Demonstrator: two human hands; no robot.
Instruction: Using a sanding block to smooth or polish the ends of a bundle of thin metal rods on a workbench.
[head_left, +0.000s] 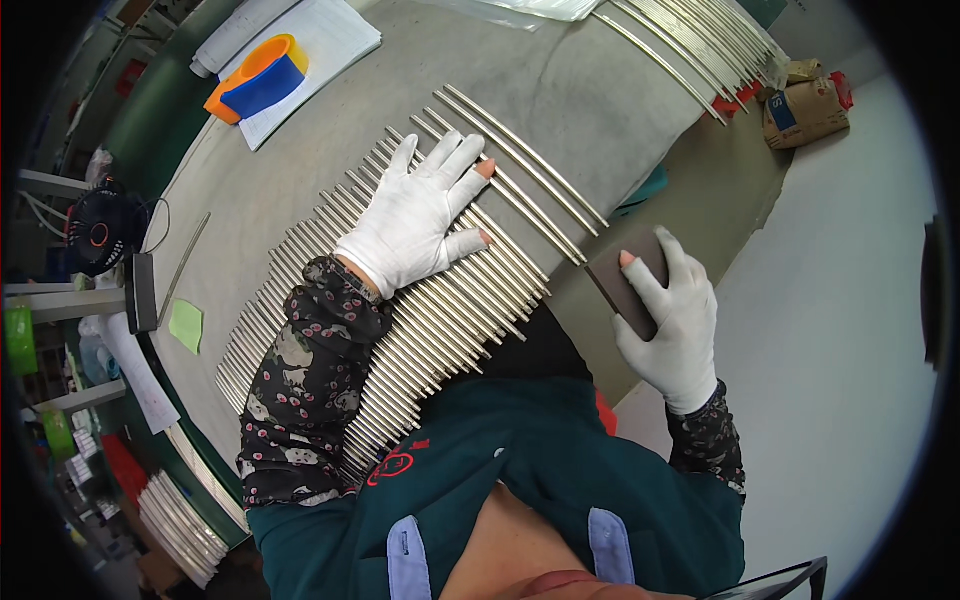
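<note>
A row of thin, shiny metal rods (440, 325) lies side by side across the grey table. My left hand (415, 215), in a white glove with some bare fingertips, rests flat on the rods with its fingers spread. At the right, past the table's edge, my right hand (680, 320) wears a similar glove. Its thumb and fingers grip a flat, dark brown block (640, 285) that looks like a sanding block. One edge of that block is close to the end of a rod (575, 250); whether they touch I cannot tell.
More rods (690, 50) lie at the table's far right, beside a brown package (805, 110). Far left, an orange and blue tape-like ring (262, 80) sits on papers (335, 45). A black fan (97, 230), a single rod (183, 270) and a green note (186, 325) are at the left.
</note>
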